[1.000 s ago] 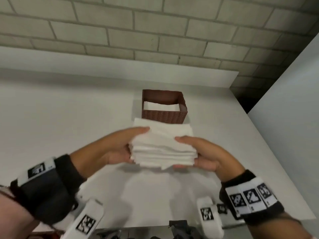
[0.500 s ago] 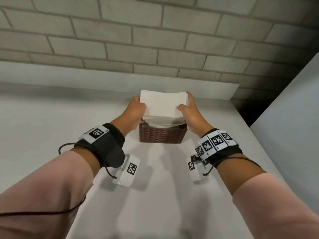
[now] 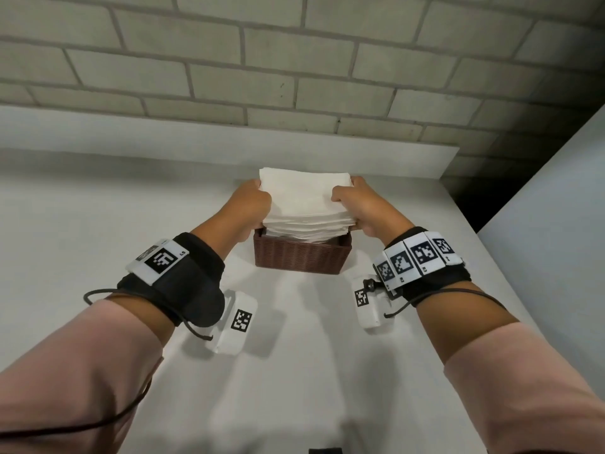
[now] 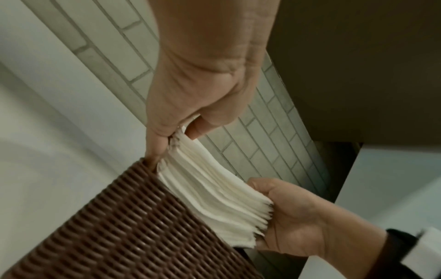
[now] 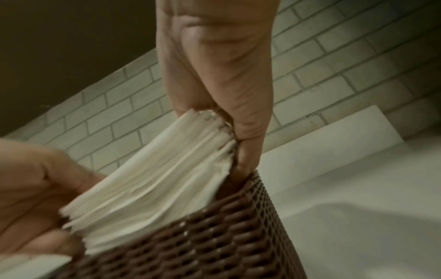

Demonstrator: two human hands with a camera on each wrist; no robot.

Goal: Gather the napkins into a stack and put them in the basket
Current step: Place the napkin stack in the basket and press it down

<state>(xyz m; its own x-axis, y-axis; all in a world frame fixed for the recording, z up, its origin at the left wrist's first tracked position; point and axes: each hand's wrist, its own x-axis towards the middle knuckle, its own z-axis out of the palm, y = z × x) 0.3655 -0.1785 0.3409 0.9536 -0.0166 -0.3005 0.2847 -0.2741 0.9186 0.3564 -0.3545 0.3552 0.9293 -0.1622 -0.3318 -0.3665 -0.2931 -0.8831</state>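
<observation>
A thick stack of white napkins (image 3: 304,204) sits partly inside the brown woven basket (image 3: 301,257) near the table's far edge. Its top half still stands above the rim. My left hand (image 3: 253,204) grips the stack's left side, thumb on top and fingers underneath. My right hand (image 3: 358,204) grips the right side the same way. In the left wrist view the napkins (image 4: 214,190) slant down behind the basket wall (image 4: 133,232), with the left hand (image 4: 181,124) pinching their upper corner. The right wrist view shows the napkins (image 5: 157,181) entering the basket (image 5: 214,239) under my right hand (image 5: 229,120).
The basket stands on a white table (image 3: 98,240) that ends at a raised white ledge below a grey brick wall (image 3: 294,60). A white panel (image 3: 556,208) rises at the right, with a dark gap behind it.
Both hands carried the napkin stack away from me across the table to the basket, then lowered it so its bottom now sits inside the rim.
</observation>
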